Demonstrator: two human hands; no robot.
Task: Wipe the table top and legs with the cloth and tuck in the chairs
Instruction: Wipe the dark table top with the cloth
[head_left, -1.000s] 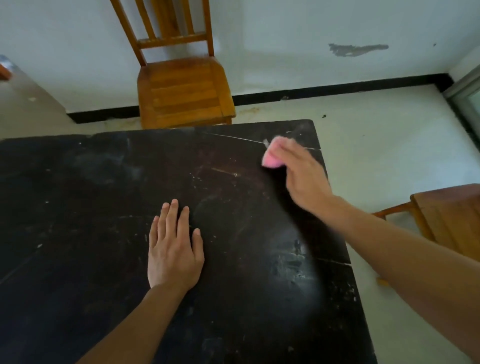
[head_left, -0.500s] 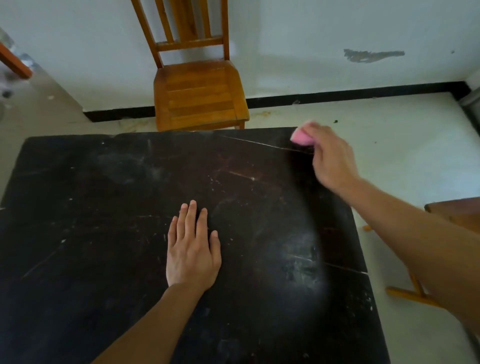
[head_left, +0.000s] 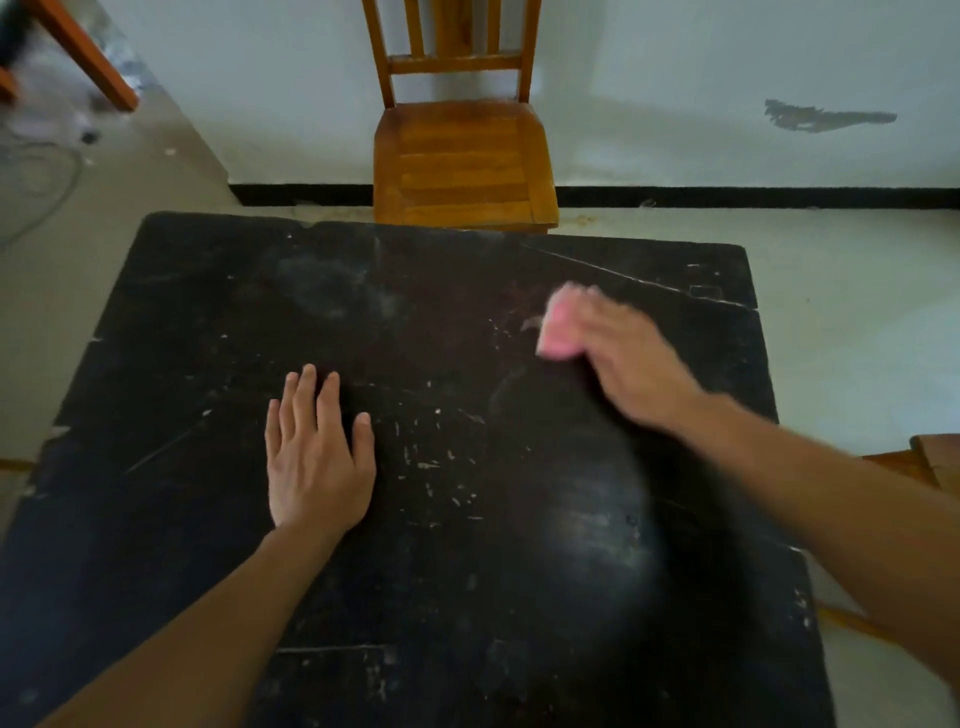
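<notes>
- The right hand (head_left: 628, 358) holds a pink cloth (head_left: 558, 332) down on the table top with its fingers laid over it. Motion blur smears both, so the exact curl of the fingers is unclear.
- The cloth is small and bunched, and only its left part shows past the fingertips. It sits in the far right part of the table (head_left: 208, 312), short of the far edge.
- The left hand (head_left: 317, 457) lies palm down with straight fingers and holds nothing. It is near the middle of the top, well apart from the right hand.
- The table is black and worn, with pale scratches and a long crack across its far right corner.
- Its near edge is cut off by the frame, and its legs are hidden beneath the top.
- A wooden chair (head_left: 462, 161) stands just beyond the far edge with its seat facing the table. The top of its backrest is cut off.
- A second chair (head_left: 930, 457) shows only as a sliver at the right edge.
- Bare floor (head_left: 857, 312) lies open to the right of the table.
</notes>
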